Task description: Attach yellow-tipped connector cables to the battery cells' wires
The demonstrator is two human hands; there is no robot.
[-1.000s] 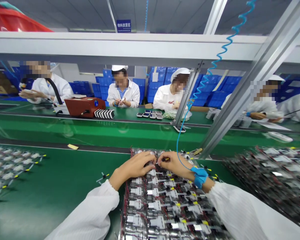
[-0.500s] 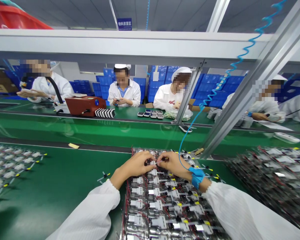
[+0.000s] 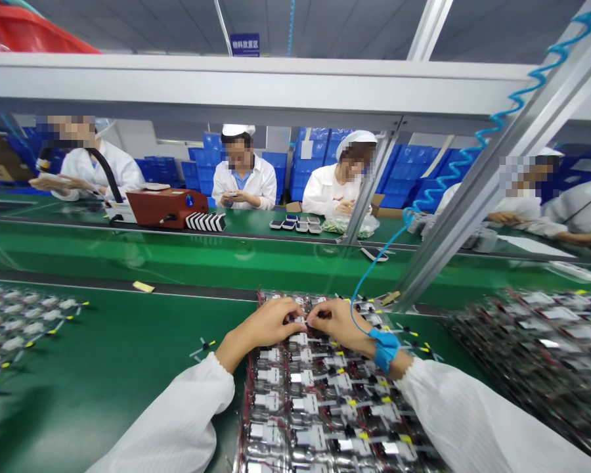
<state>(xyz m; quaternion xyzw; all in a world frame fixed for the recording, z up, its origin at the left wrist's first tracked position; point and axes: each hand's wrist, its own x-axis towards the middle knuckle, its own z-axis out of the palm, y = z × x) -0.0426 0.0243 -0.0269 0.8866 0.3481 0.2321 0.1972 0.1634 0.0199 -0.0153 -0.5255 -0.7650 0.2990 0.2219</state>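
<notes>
Leftmost, a set of white parts (image 3: pixel 16 343); next, one loose piece (image 3: pixel 203 347) on the green bench (image 3: pixel 108 374), where the left sleeve (image 3: pixel 177 414) could brush it aside. Left hand (image 3: pixel 270 322): fingers curled, thumb and forefinger slightly apart, any hold unclear, at the far end of a clear tray (image 3: pixel 303 454). Right hand (image 3: pixel 342 323): thumb and forefinger pinched, apparently on a pale strip (image 3: pixel 306 320); a hard pull might tear it. Blue wrist strap (image 3: pixel 387 349): its cord (image 3: pixel 408 215) could snag. Farther right: slanting metal post (image 3: pixel 473 190), restricting reach; stacked trays (image 3: pixel 497 355).
</notes>
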